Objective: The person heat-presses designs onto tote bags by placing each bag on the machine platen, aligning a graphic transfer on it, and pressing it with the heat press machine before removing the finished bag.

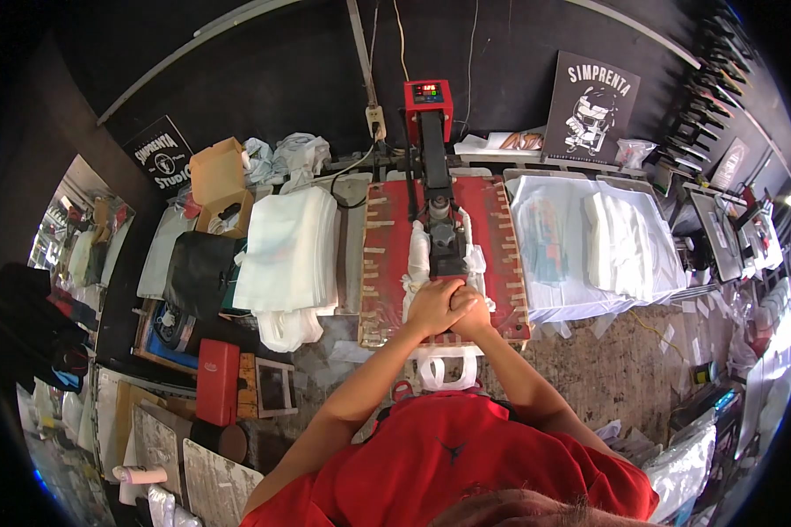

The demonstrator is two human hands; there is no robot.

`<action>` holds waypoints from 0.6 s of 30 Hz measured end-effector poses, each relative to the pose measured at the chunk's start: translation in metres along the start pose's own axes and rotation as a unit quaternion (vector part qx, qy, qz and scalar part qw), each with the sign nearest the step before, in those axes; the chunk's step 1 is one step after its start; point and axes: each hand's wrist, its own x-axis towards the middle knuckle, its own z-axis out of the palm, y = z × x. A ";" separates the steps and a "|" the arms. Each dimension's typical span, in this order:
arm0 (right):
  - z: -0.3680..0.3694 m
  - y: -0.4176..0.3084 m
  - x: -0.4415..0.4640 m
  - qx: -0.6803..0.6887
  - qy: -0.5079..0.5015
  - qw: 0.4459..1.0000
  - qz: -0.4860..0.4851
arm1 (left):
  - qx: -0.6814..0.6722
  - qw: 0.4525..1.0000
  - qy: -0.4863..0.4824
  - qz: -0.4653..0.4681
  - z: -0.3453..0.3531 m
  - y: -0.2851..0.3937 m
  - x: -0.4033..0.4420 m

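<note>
In the head view my left hand and my right hand are clasped together at the front end of a heat press handle. Fingers of both are closed, and the grip end is hidden beneath them. White wrapping covers the side bars of the press. Under the handle lies the wide red press plate, its edges lined with tape strips. White bag straps stick out from under the plate's front edge, close to my red shirt.
A stack of white bags lies left of the press. To its right, a cloth-covered table holds a printed piece and folded white bags. A lit red control box stands behind. A red box sits lower left.
</note>
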 end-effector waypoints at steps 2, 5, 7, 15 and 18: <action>0.003 0.003 0.000 -0.004 -0.003 1.000 -0.001 | -0.002 1.000 0.004 0.004 0.002 -0.002 -0.001; 0.001 0.002 0.000 -0.008 -0.012 1.000 -0.003 | 0.003 1.000 -0.003 0.009 0.003 -0.005 -0.001; 0.002 0.002 0.000 -0.007 -0.018 1.000 -0.004 | 0.004 1.000 -0.009 0.008 0.002 -0.005 0.000; 0.006 0.004 0.000 -0.021 -0.026 0.999 0.009 | 0.004 1.000 -0.014 -0.005 -0.004 0.002 0.000; 0.003 0.004 0.001 -0.019 -0.034 0.999 0.001 | 0.001 1.000 -0.010 0.002 -0.003 0.001 0.000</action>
